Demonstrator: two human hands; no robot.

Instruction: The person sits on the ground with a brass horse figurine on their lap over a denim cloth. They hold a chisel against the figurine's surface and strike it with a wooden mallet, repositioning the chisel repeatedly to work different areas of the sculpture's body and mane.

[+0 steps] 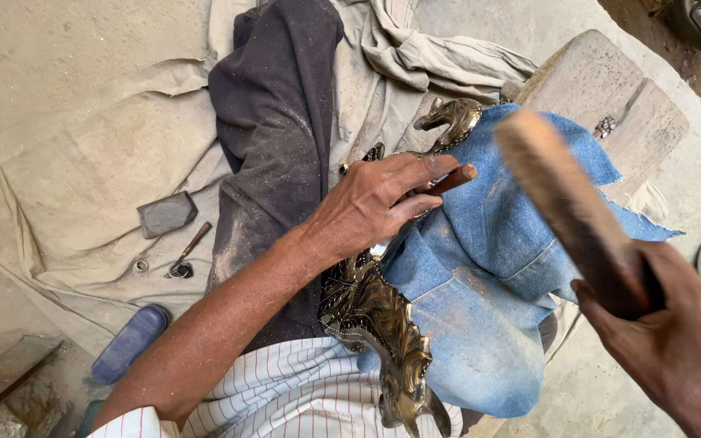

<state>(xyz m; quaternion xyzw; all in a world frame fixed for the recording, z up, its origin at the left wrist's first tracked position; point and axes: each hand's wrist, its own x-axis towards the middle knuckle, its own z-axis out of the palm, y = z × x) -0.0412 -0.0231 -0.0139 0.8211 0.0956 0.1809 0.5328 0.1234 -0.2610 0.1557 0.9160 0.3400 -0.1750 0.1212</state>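
An ornate brass casting (375, 316) with an animal head at its far end (448, 120) lies across my lap on a blue denim cloth (488, 268). My left hand (375, 203) presses on the casting and grips a thin brown punch or chisel (452, 180) between its fingers. My right hand (675, 341) is raised at the lower right, shut on the handle of a wooden mallet (569, 203), which is blurred above the denim.
A dark trouser leg (273, 122) stretches over a beige ground sheet (66, 186). On the sheet lie a grey block (166, 213), a small tool (187, 250) and a blue sandal (130, 342). A stone block (602, 89) stands at the upper right.
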